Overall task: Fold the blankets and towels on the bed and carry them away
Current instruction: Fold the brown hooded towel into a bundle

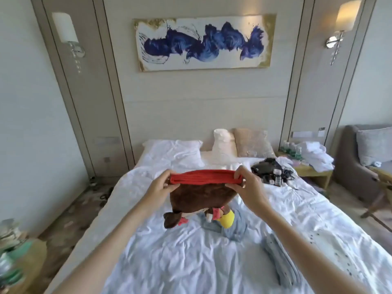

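- Bright, soft light overall; the sheet (191, 262) below the grip reads bluish-white with only faint crease shadows.
- Way up and right of the grip, the wall lamp (347, 15) glows warm and puts glare on the painting (203, 41) corner.
- Sharpest at the grip itself: left hand (158, 185), right hand (248, 185), red-edged cloth (203, 177).
- Far down-left of the grip, the nightstand clutter (10, 257) is smeared, and the wall panels (89, 81) bow toward the edges.

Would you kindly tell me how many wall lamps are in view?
2. The left wall lamp hangs left of the painting, the right wall lamp on its other side, both above the bed. More may lie outside the frame.
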A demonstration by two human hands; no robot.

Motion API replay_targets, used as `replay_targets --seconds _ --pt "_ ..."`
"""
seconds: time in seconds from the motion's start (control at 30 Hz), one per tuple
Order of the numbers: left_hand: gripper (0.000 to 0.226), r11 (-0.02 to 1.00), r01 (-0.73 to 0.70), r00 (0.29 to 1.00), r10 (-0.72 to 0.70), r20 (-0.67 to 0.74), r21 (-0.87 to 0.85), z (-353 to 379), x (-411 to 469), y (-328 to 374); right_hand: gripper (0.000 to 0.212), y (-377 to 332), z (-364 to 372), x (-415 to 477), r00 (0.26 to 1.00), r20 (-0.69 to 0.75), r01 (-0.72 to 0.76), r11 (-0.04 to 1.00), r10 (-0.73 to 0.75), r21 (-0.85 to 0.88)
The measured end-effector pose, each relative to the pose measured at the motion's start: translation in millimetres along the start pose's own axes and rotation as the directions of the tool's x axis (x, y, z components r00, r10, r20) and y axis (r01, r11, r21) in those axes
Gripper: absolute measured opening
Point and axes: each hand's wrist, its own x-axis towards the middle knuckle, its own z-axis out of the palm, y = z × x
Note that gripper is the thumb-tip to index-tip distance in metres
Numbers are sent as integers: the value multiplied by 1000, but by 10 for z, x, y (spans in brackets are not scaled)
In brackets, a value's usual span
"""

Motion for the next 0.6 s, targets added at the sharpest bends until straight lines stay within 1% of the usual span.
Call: replay_targets --seconds 0.07,0.13,0.23,0.3,0.33,0.43,0.5,0.6 --pt "9 992 128 991 -128 30 5 357 -534 -384 45 245 204 -578 983 150 -96 994 103 -55" --pt "9 977 203 977 -207 45 71 640 -1060 -641 39 394 329 -1116 943 274 -159 978 191 -135" --pt "14 927 180 969 -224 102 329 910 -1803 -839 46 530 346 -1831 889 390 -159 961 240 -228" --pt "13 870 132 958 -236 165 476 1014 -2218 -869 46 582 284 -2233 838 492 -114 957 236 -265" --pt "15 848 101 951 -236 200 521 1074 -2418 -873 42 605 249 -2440 812 539 -74 956 223 -284" --pt "22 786 -29 928 -208 308 617 1258 -2964 -856 21 651 203 -3029 763 634 101 947 123 -306" --pt "26 747 -96 913 -197 358 657 1364 -3306 -838 21 648 198 -3394 733 677 194 933 68 -304" --pt "33 696 -173 905 -168 391 697 1484 -3701 -810 28 616 154 -3811 725 689 274 914 9 -300"
